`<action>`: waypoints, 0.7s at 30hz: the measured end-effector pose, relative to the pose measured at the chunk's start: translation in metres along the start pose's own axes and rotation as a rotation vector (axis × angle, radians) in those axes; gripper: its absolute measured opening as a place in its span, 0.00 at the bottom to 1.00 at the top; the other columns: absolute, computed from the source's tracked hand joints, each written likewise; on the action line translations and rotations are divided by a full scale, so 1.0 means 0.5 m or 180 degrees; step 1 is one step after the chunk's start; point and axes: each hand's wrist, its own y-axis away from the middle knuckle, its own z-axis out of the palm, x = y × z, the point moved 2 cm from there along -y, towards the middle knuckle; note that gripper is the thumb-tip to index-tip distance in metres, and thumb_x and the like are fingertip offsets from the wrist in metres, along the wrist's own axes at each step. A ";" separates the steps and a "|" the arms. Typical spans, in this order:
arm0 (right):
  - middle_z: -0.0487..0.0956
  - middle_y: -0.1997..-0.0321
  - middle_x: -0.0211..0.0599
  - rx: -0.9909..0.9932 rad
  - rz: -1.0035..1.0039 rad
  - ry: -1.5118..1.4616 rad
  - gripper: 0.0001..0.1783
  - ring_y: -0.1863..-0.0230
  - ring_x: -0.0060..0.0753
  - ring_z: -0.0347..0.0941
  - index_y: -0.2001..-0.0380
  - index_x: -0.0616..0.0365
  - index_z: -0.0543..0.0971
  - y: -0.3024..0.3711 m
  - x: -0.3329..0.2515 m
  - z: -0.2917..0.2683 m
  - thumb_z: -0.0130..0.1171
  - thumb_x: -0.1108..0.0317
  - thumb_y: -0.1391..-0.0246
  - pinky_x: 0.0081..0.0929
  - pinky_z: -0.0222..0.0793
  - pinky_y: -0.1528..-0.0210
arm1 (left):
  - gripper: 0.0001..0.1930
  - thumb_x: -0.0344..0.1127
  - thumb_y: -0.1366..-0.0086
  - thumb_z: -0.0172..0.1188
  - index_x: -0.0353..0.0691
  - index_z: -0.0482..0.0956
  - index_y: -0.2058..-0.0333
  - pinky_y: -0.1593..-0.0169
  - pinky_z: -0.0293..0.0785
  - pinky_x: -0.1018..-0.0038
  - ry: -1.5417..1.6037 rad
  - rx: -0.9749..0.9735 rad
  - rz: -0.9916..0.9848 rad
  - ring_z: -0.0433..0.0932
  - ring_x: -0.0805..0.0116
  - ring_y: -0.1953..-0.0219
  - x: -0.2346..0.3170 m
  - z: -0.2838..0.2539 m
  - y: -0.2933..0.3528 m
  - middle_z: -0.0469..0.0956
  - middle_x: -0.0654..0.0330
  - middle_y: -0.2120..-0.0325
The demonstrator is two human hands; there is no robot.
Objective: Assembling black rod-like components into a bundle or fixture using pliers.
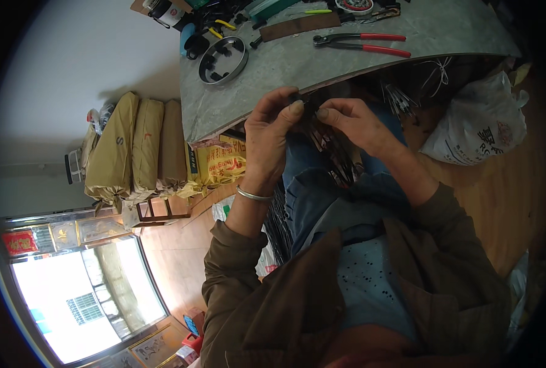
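Note:
My left hand (274,132) and my right hand (354,122) meet over my lap, just below the edge of a grey table (273,80). Both pinch a small dark piece (308,104) between thumbs and fingertips. A bundle of dark thin strips (334,153) hangs down from the hands onto my blue trousers. A silver bracelet (253,195) sits on my left wrist. What the small piece is I cannot tell.
On the table lie red-handled pliers (362,44), a round metal ring tray (223,59), a dark strip (300,26) and small tools. A white plastic bag (478,122) sits on the wooden floor at right. Stacked yellowish sacks (132,150) stand at left.

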 end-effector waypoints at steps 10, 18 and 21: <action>0.74 0.77 0.24 0.0374 -0.0537 0.1331 0.12 0.72 0.12 0.66 0.70 0.64 0.76 0.022 -0.028 0.021 0.55 0.65 0.41 0.17 0.64 0.71 | 0.14 0.29 0.41 0.63 0.37 0.78 0.56 0.62 0.71 0.84 0.0468 -0.0067 0.0062 0.74 0.79 0.65 -0.021 0.017 0.007 0.77 0.65 0.64; 0.73 0.77 0.22 0.0105 -0.0238 0.1034 0.11 0.73 0.11 0.65 0.72 0.62 0.76 0.022 -0.036 -0.004 0.58 0.65 0.43 0.16 0.63 0.72 | 0.16 0.29 0.41 0.64 0.36 0.77 0.54 0.59 0.70 0.83 0.0607 -0.0174 0.0222 0.74 0.78 0.63 -0.021 0.027 0.009 0.78 0.64 0.62; 0.73 0.77 0.21 0.0026 -0.0113 0.0968 0.11 0.74 0.10 0.65 0.72 0.60 0.76 0.020 -0.030 -0.022 0.59 0.63 0.44 0.15 0.62 0.72 | 0.16 0.31 0.41 0.64 0.35 0.77 0.54 0.56 0.71 0.79 0.0675 -0.0518 0.0066 0.74 0.75 0.61 -0.024 0.018 0.012 0.78 0.63 0.62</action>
